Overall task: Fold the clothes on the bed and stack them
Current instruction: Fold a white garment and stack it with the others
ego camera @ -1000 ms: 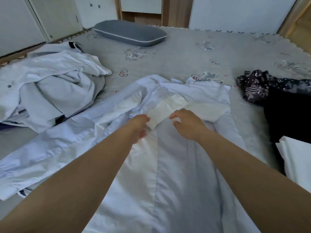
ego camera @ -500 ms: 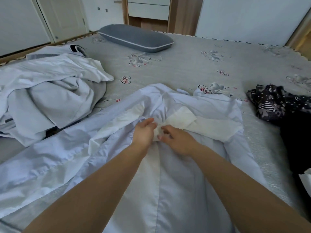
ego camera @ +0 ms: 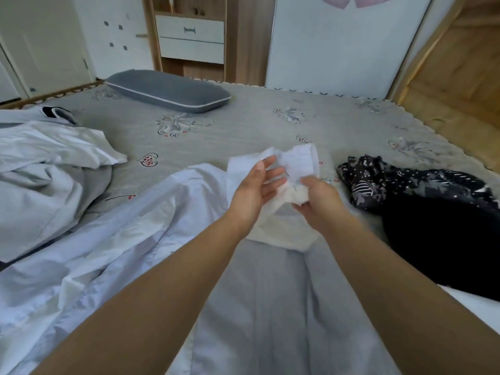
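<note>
A pale blue-white garment [ego camera: 140, 239] lies spread across the grey bed [ego camera: 243, 131] in front of me. Its upper end with a white lining [ego camera: 295, 161] is lifted off the bed between my hands. My right hand [ego camera: 316, 196] pinches the bunched white fabric. My left hand [ego camera: 257, 188] is beside it with straight fingers, palm turned toward the fabric and touching it. A crumpled pile of white and grey clothes [ego camera: 46, 169] sits at the left. A dark patterned garment [ego camera: 422, 201] lies at the right.
A grey pillow [ego camera: 167, 90] lies at the head of the bed. Behind it stand a wooden unit with white drawers [ego camera: 192, 39] and white doors. A white cloth corner [ego camera: 487, 307] shows at the right edge. Wooden floor lies beyond the bed's right edge.
Both hands have risen from the garment's middle and lifted its lined upper end off the bed. The left hand's fingers have straightened. The camera tilted up.
</note>
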